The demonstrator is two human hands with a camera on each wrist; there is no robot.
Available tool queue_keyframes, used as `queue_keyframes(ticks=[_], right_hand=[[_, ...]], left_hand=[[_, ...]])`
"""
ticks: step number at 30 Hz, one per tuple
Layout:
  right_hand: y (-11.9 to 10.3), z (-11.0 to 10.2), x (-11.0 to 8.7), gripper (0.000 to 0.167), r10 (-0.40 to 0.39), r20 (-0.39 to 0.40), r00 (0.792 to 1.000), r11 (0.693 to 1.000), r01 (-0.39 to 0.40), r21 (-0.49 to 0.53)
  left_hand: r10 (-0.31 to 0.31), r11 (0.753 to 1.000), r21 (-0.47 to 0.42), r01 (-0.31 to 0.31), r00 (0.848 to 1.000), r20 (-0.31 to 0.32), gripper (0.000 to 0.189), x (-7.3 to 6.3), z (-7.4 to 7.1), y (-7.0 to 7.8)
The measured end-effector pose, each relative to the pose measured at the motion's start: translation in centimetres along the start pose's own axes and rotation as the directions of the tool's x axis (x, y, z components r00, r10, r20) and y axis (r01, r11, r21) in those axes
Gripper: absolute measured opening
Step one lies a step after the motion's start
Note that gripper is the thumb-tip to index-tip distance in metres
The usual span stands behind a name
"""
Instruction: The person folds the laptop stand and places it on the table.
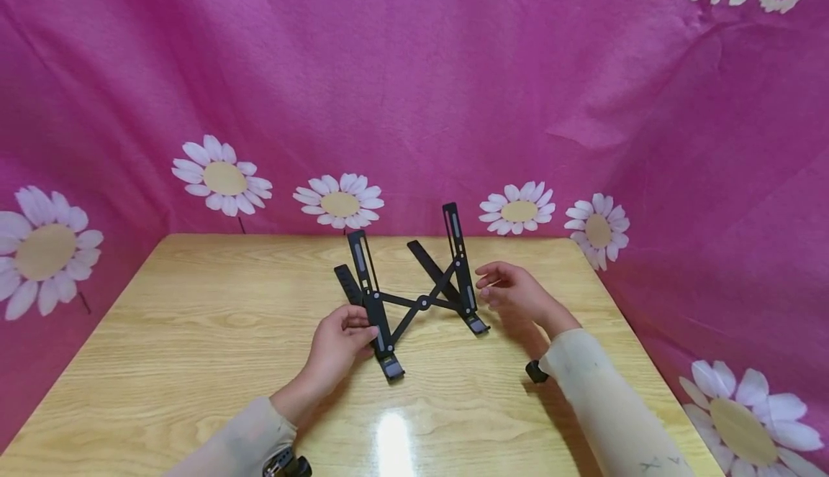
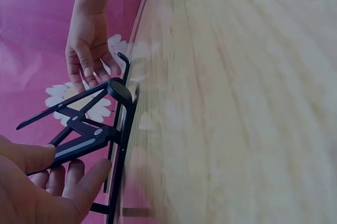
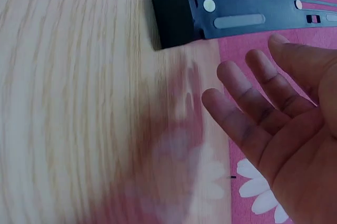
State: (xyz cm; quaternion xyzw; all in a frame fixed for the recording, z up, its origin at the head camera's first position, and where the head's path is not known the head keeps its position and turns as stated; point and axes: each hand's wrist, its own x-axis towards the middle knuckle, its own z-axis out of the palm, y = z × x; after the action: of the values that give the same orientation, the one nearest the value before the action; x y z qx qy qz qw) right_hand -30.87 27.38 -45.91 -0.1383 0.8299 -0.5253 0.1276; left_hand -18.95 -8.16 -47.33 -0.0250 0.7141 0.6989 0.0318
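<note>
A black folding laptop stand (image 1: 424,303) is unfolded on the table, its crossed bars joining two upright side arms. At its near left arm, my left hand (image 1: 337,347) pinches the lower part between thumb and fingers; the left wrist view shows the thumb (image 2: 37,156) over the arm and the fingers below. My right hand (image 1: 518,293) hovers just beside the right arm, fingers loosely bent and apart from it. Seen from the right wrist, that hand (image 3: 295,129) holds nothing, and the stand's padded front foot (image 3: 174,18) is near its fingertips.
The light wood table (image 1: 227,333) runs back to a pink cloth (image 1: 414,88) printed with white daisies, which hangs at the back and both sides. A small black device (image 1: 536,371) sits at the right wrist, another (image 1: 287,464) at the left.
</note>
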Motion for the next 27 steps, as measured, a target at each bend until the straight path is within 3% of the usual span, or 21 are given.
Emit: queue_keyframes(ticks=[6,22,27], right_hand=[[-0.4,0.5,0.3,0.040,-0.004,-0.006,1.000,0.998,0.004,0.057],[-0.6,2.1,0.6,0.025,-0.014,-0.061,0.998,0.999,0.017,0.048],[-0.3,2.3,1.0,0.018,-0.018,-0.040,0.999,0.999,0.020,0.032]], left_hand=[[-0.005,1.000,-0.004,0.005,1.000,-0.003,0.021,0.5,0.1,-0.3],[0.037,0.996,0.077,-0.037,0.999,0.007,0.017,0.8,0.9,-0.5],[0.063,0.990,0.123,-0.065,0.998,0.020,0.016,0.7,0.9,-0.5]])
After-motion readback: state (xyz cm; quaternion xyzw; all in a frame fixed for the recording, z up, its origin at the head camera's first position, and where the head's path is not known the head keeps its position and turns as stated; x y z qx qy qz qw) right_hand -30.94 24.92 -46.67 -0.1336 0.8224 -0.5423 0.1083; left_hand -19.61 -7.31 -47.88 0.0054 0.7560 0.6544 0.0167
